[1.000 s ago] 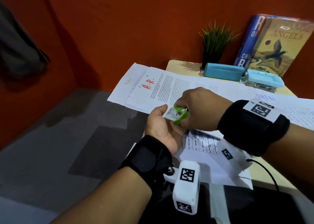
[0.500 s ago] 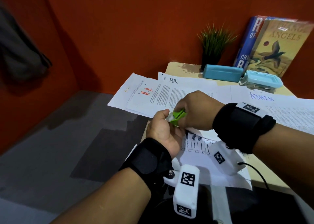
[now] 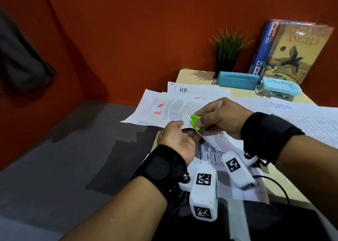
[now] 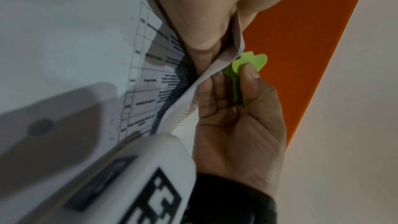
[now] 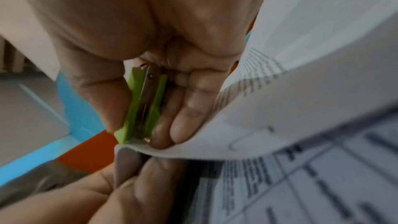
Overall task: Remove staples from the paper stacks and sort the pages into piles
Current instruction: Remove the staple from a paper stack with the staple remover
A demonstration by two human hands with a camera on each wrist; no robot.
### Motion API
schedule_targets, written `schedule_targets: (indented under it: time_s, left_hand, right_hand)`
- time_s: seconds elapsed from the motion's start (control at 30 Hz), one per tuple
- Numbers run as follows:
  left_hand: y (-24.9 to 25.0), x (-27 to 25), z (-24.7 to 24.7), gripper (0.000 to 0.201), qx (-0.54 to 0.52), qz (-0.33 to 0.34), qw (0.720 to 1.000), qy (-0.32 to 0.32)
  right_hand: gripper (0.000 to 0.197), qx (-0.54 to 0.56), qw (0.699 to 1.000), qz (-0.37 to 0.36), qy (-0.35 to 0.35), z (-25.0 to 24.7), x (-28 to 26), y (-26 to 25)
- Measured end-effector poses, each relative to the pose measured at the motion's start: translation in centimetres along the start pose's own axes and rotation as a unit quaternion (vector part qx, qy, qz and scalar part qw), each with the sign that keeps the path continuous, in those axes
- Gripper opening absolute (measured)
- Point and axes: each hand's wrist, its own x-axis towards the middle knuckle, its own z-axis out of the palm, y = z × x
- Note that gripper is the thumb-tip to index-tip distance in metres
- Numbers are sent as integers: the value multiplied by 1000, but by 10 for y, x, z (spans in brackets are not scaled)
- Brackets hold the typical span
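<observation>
Orange walls (image 3: 128, 30) back a pale bench (image 3: 184, 76) where a small plant (image 3: 226, 52), two leaning books (image 3: 296, 52) and two blue cases (image 3: 237, 80) stand behind spread sheets marked HR (image 3: 184, 91). Near the bench's front edge, the left hand (image 3: 175, 140) pinches the corner of a stapled stack (image 3: 217, 140), lifted off a table-printed page. The right hand (image 3: 223, 118) squeezes a green staple remover (image 3: 196, 120) against that corner, hiding the staple.
</observation>
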Motion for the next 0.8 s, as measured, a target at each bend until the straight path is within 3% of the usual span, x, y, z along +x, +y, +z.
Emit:
schedule_targets:
  time_s: [0.1,0.17,0.33,0.4,0.47,0.57,0.67,0.8]
  left_hand:
    - [5,-1,0,37,-28,-3,1000,-7]
    - [7,-3,0,39,-30,0,999,-14]
    - [2,-4,3,26,5,-33,999,-19]
    - [2,-5,3,29,-9,-35,999,-35]
    - [4,-7,3,33,-19,-32,998,-51]
    - [7,-9,0,34,-32,-31,998,-44]
    - [10,-13,-3,42,-15,-48,998,-34]
    - [10,-11,-3,40,-19,-53,998,-16]
  right_hand:
    - [10,104,994,4,23,-8,0,-2]
    - [11,105,994,-3,28,-14,-1,-7]
    - [16,-111,990,-76,39,3,-5,-27]
    - [25,-267,954,-129,49,11,-6,-34]
    - [35,-403,897,-175,47,16,-11,-40]
    - [47,-510,831,-221,11,22,-15,-42]
    - [46,-531,813,-236,-36,26,-19,-38]
    - [48,-500,827,-253,-31,23,-22,-31]
